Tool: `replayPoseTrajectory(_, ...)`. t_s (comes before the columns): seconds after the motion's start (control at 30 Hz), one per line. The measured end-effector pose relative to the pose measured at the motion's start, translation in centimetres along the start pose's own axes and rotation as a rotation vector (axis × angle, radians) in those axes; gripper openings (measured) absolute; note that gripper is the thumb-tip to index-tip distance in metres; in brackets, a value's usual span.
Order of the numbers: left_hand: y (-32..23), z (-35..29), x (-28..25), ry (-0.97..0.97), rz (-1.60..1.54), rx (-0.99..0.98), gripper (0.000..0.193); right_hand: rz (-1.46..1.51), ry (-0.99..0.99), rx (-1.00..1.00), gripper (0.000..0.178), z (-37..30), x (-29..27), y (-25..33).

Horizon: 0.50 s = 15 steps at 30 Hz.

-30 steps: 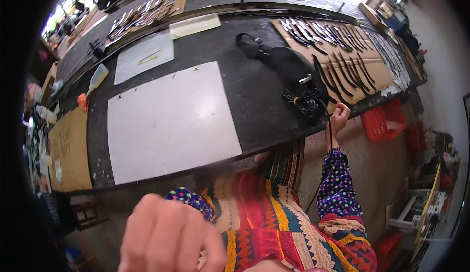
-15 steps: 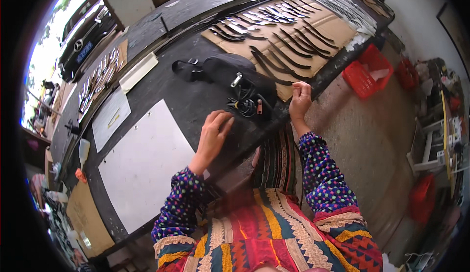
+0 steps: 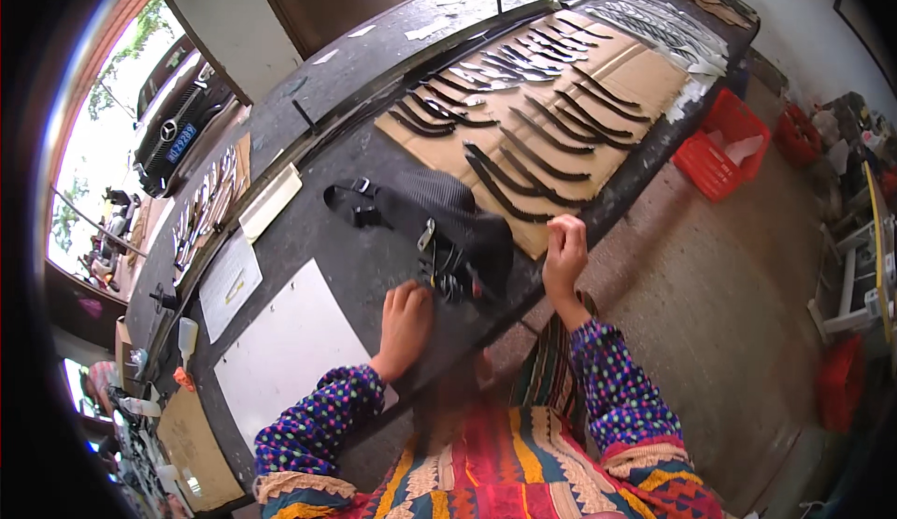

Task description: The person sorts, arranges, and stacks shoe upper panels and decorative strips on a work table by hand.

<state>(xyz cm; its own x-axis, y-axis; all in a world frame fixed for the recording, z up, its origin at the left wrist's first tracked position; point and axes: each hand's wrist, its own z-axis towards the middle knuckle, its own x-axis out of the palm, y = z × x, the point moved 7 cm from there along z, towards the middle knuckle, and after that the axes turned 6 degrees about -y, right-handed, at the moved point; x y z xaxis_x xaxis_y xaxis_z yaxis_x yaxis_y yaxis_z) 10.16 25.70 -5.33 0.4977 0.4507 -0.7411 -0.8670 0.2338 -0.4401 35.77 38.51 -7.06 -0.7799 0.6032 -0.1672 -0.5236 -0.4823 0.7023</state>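
Observation:
My left hand (image 3: 406, 326) rests low over the black table (image 3: 360, 271), fingers bent and close together; their tips are hidden. Just beyond it lies a black bag (image 3: 444, 215) with a strap, a metal clasp and a bundle of dark cables (image 3: 452, 278). My right hand (image 3: 564, 255) is closed by the table's near edge, beside the corner of a cardboard sheet (image 3: 631, 75). Whether anything small sits in its fingers cannot be seen. Curved black strips (image 3: 509, 187), several with toothed edges, lie in rows on the cardboard.
A white board (image 3: 294, 351) lies left of my left hand, with a grey sheet (image 3: 231, 285) and a small bottle (image 3: 188, 337) beyond. Shiny strips (image 3: 654, 28) are heaped at the table's far end. A red basket (image 3: 721, 150) stands on the floor to the right.
The view has tilted up, so the table and bag sit lower in it. My left hand's fingers have curled in more, and it lies closer to the bag's cables. My right hand stays closed.

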Motion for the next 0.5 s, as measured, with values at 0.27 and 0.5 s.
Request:
replayPoseTrajectory(0.27, 0.5, -0.8, 0.5, 0.247, 0.125, -0.064, 0.026, 0.008, 0.309, -0.005, 0.006, 0.5, 0.1, 1.0)
replayPoseTrajectory(0.5, 1.3, -1.7, 0.9, 0.311, 0.178, -0.114, 0.034, 0.04, 0.525, 0.206, 0.009, 1.5, 0.3, 0.8)
